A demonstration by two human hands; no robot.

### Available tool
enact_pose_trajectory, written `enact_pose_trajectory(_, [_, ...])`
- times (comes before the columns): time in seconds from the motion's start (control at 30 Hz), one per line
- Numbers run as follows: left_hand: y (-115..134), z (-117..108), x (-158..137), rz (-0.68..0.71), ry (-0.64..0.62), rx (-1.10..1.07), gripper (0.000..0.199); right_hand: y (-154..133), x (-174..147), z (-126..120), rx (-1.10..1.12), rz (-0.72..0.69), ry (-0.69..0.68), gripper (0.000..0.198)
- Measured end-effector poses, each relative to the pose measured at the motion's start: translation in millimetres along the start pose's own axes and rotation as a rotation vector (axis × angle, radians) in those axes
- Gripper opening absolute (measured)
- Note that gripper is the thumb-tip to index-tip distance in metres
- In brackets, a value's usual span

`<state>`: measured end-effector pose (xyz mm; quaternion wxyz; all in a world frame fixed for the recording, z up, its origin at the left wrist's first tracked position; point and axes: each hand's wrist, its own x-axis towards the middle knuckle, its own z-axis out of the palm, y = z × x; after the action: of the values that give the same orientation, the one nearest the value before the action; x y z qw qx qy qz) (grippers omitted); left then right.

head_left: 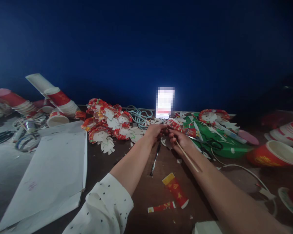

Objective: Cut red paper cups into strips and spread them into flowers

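Note:
My right hand [182,139] is closed on a thin wooden stick [188,157], which slants back along my forearm. My left hand [158,130] meets it at the fingertips in a pinch; whatever sits between those fingers is too small and dark to make out. Below them a dark pen [156,160] lies on the brown table [146,191]. Nearer to me are a curved piece of red and yellow printed paper cup [175,190] and a narrow red strip [161,207]. Scissors [216,143] rest just beyond my right wrist.
A lit phone [164,104] stands at the back. Red-rimmed paper crafts [109,118] are heaped left of centre, beside a coiled cord [140,115]. White sheets [53,175] and stacked cups [62,100] lie left. Green paper [234,148] and a red cup [261,156] are right.

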<state>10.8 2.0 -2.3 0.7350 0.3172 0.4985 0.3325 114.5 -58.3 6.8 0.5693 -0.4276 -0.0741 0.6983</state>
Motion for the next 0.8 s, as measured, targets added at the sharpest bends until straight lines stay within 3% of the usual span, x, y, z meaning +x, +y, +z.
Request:
enact_pose_trajectory(0.13, [-1,-1,2,0.011,0.013,0.035,0.020,2,3,-1,-0.099,-0.052,-0.023,0.011])
enact_pose_trajectory(0.33, [0,0,-2,0.038,0.031,0.061,0.021,8,8,-6,-0.299,-0.246,0.015,0.010])
enact_pose_trajectory(0.5, [5,-2,-10,0.006,-0.059,-0.020,0.013,3,10,-9,-0.270,-0.219,-0.048,0.012])
enact_pose_trajectory(0.63, [6,-1,-13,0.020,-0.060,0.008,0.015,1,10,-10,-0.194,-0.155,-0.066,0.013])
enact_pose_trajectory(0.8, [0,-1,-6,0.060,-0.023,0.081,0.016,6,8,-10,-0.364,-0.316,-0.015,0.014])
